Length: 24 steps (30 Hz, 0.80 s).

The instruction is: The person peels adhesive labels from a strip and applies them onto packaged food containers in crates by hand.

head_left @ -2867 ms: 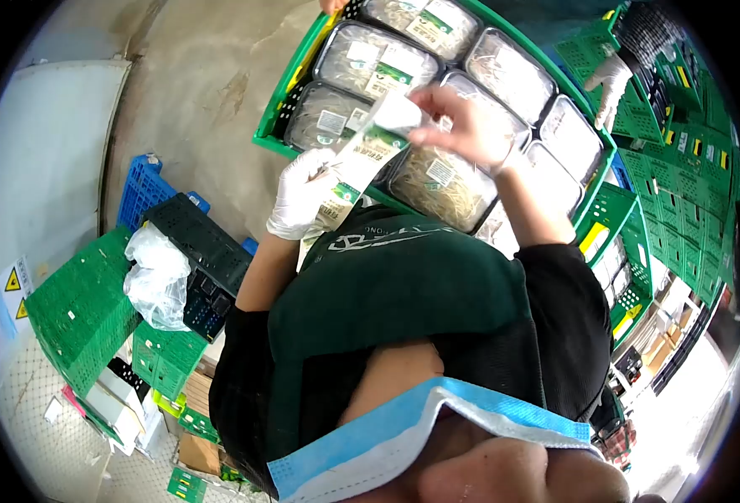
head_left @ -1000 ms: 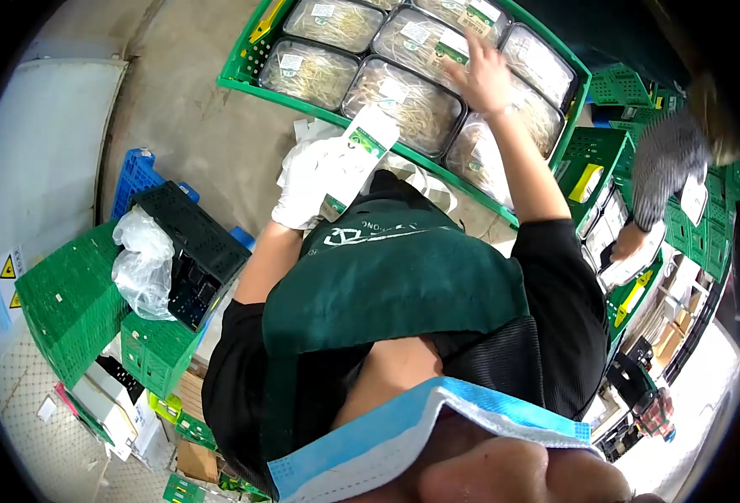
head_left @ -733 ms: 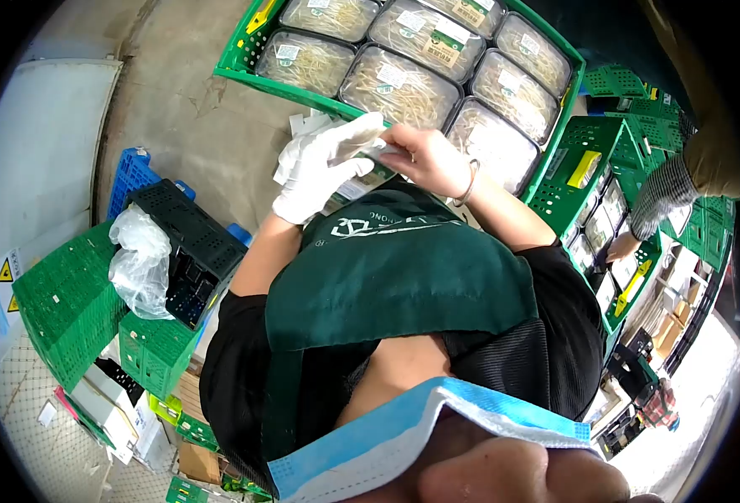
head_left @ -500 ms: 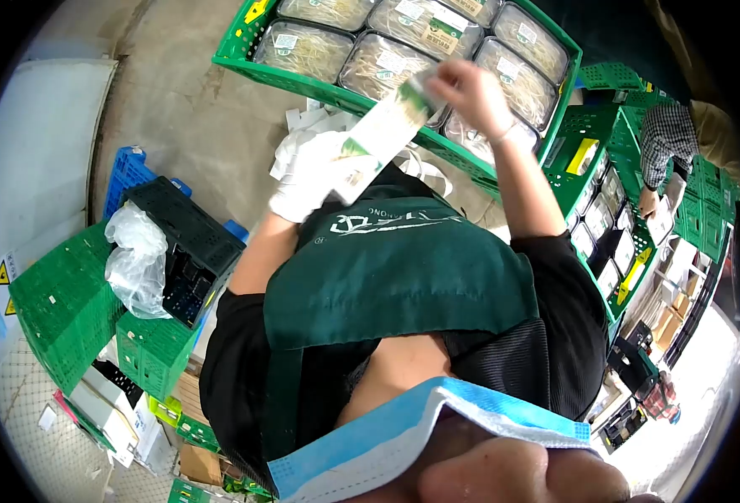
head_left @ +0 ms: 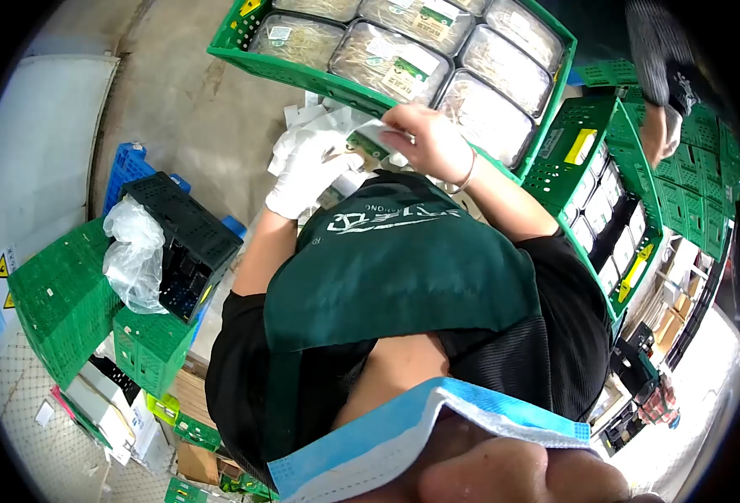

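My left hand (head_left: 307, 172), in a white glove, is closed on a strip of green-and-white labels (head_left: 368, 144) in front of the apron. My bare right hand (head_left: 433, 144) pinches the upper end of that strip, close to the near edge of a green crate (head_left: 303, 77). Clear-lidded black trays of pale sprouts fill rows in this crate. The tray (head_left: 391, 65) nearest my hands bears a green and tan label beside a small white one. To its right, another tray (head_left: 487, 117) shows no green label.
A second green crate (head_left: 571, 159) with trays stands at the right, near a co-worker's hands (head_left: 659, 134). Stacked green crates (head_left: 697, 197) rise behind. At the left are a black crate (head_left: 194, 210), a plastic bag (head_left: 134, 251), a blue crate (head_left: 124, 174) and a green crate (head_left: 60, 293).
The tray nearest my hands now carries a green and tan label. My right hand has come down and left, back to the strip. The co-worker's hands have moved up, away from the second crate.
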Each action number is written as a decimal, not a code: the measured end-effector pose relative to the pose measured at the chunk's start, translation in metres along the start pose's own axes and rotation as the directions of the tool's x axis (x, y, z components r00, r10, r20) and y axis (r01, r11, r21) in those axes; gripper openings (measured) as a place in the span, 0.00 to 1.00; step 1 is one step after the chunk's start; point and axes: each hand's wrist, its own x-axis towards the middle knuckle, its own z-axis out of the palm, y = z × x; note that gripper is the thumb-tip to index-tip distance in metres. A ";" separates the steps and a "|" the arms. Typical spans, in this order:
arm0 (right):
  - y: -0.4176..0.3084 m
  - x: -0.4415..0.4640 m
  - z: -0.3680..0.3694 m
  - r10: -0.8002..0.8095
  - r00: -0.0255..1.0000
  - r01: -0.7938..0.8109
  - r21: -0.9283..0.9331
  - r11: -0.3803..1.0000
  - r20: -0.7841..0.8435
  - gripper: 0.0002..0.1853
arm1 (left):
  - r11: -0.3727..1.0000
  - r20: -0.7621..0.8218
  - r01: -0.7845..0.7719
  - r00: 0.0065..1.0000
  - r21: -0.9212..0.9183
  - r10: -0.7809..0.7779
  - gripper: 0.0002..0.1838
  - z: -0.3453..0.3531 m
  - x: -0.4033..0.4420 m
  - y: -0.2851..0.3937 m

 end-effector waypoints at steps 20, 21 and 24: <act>0.120 -0.111 -0.105 0.099 0.932 -0.240 -0.387 0.890 -0.349 0.29 | 0.932 -0.085 0.030 0.994 -0.361 -0.065 0.10 0.131 0.028 0.036; 0.101 -0.115 -0.113 0.199 0.959 -0.203 0.003 0.979 -0.202 0.29 | 0.971 -0.083 -0.006 0.996 -0.241 -0.014 0.08 0.141 0.033 0.033; 0.065 -0.123 -0.112 0.076 0.997 -0.077 -0.005 0.997 -0.025 0.17 | 0.997 0.012 -0.029 0.999 -0.075 0.030 0.07 0.145 0.035 0.036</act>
